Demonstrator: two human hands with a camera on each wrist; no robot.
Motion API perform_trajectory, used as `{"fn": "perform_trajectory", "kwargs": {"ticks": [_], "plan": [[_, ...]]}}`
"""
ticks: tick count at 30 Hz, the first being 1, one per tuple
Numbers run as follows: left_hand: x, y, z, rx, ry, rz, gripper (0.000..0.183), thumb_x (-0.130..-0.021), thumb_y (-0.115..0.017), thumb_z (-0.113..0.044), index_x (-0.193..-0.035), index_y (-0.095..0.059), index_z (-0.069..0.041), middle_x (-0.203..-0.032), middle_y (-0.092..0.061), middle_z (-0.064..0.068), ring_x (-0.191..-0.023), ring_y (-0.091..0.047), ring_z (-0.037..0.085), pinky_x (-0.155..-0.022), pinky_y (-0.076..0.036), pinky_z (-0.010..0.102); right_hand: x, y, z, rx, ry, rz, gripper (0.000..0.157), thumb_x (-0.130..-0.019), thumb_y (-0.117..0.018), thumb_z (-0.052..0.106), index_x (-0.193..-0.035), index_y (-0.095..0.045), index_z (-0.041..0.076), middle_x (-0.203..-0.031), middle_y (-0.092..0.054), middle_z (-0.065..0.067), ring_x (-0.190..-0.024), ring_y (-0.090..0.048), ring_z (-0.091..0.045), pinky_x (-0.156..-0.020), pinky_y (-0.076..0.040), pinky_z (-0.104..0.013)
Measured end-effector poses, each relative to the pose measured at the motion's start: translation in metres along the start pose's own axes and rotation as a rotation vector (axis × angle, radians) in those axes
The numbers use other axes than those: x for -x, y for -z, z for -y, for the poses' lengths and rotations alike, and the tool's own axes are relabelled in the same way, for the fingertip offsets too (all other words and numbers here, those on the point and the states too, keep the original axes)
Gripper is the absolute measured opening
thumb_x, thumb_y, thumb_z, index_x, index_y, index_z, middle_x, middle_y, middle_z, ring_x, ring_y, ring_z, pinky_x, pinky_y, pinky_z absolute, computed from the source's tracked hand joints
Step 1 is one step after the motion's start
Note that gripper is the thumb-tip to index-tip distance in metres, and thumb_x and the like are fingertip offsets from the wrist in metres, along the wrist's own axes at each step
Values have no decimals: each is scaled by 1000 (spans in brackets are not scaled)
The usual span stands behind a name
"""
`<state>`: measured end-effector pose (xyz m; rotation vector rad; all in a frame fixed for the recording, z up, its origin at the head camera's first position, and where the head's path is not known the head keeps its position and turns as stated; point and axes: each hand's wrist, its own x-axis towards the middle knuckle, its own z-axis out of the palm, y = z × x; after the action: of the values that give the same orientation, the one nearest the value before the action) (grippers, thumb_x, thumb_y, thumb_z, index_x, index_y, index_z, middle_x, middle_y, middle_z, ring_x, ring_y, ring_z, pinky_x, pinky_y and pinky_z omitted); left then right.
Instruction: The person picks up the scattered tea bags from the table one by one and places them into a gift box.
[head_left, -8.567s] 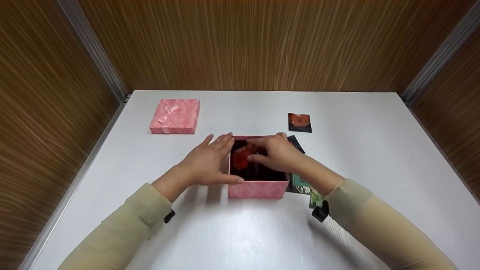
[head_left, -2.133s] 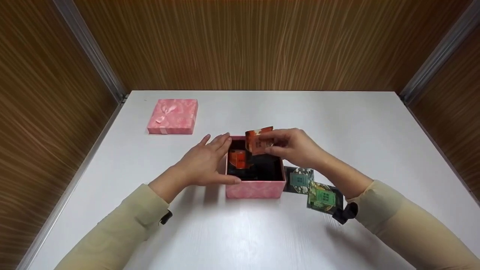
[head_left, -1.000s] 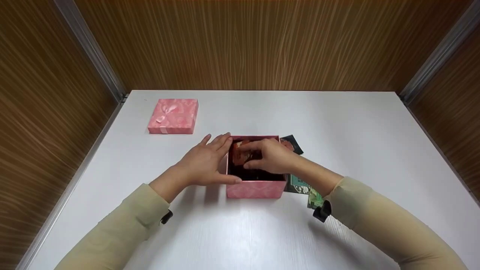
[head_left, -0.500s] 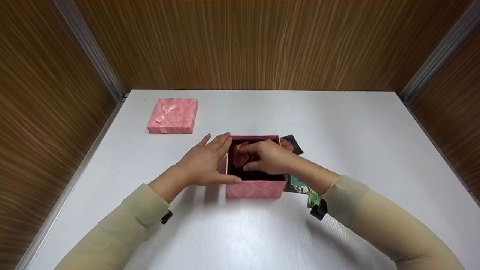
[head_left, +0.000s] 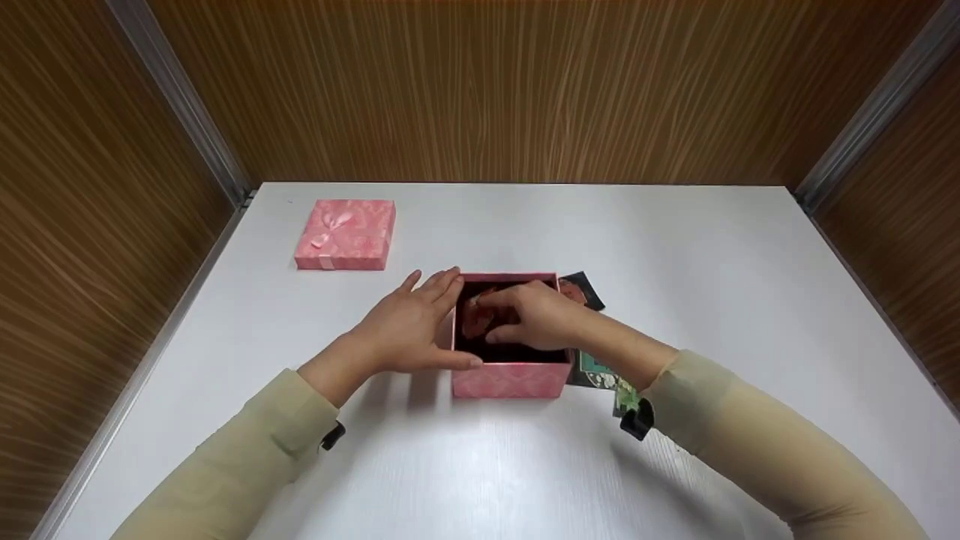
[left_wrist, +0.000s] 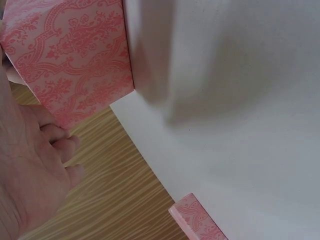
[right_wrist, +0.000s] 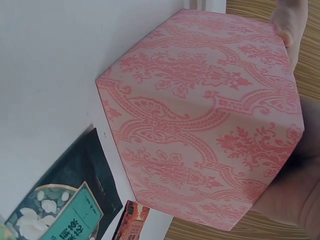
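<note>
A pink patterned gift box (head_left: 511,381) with a dark inside stands without its lid at the table's middle. My left hand (head_left: 409,328) rests along its left side, fingers straight at the rim and thumb reaching over the front corner. In the left wrist view those fingers (left_wrist: 60,142) touch the box's outer wall. My right hand (head_left: 541,319) reaches down inside the box, thumb and index finger bent at an orange-red packet (head_left: 475,324), which it pinches at the side. The box wall hides the right fingertips in the right wrist view.
The pink lid (head_left: 346,234) with a ribbon bow lies at the back left. Right of the box lie a dark packet with a red print (head_left: 581,289), a teal packet (right_wrist: 75,212) and a green one (head_left: 625,397), partly under my right forearm. Wooden panels (head_left: 480,90) surround the white table.
My right hand has lowered the orange-red packet from above the box into it, and the packet sits deeper now. The packet seen earlier at the back right has left that spot. My left hand stays.
</note>
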<state>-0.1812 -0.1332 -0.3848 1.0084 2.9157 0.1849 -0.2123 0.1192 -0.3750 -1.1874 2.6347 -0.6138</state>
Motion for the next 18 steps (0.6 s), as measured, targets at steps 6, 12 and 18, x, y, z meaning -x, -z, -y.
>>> {"fn": "perform_trajectory", "kwargs": {"ticks": [6,12,18], "plan": [[0,0,0,3,-2,0,129,-85,-47,-95,-167,-23,2,-175,-18,17,-162,-19,27,-131,-11,52,10,11,3,1,-32,-34,46,-98,-79,24,-140,-70,8,-124,-75,-10,-103,-70,-25,-94,-59,-47],[0,0,-1,11,4,-8,129,-84,-48,-95,-167,-23,1,-175,-18,17,-162,-20,27,-131,-12,52,30,31,-3,-134,-58,-111,50,-99,-78,17,-145,-64,3,-108,-78,-9,-97,-74,-22,-89,-62,-43],[0,0,-1,2,14,3,131,-83,-46,-96,-167,-22,1,-176,-17,16,-162,-19,26,-131,-11,51,61,54,-30,-186,-88,-225,50,-100,-76,15,-146,-63,3,-108,-79,-8,-98,-75,-24,-90,-62,-46]]}}
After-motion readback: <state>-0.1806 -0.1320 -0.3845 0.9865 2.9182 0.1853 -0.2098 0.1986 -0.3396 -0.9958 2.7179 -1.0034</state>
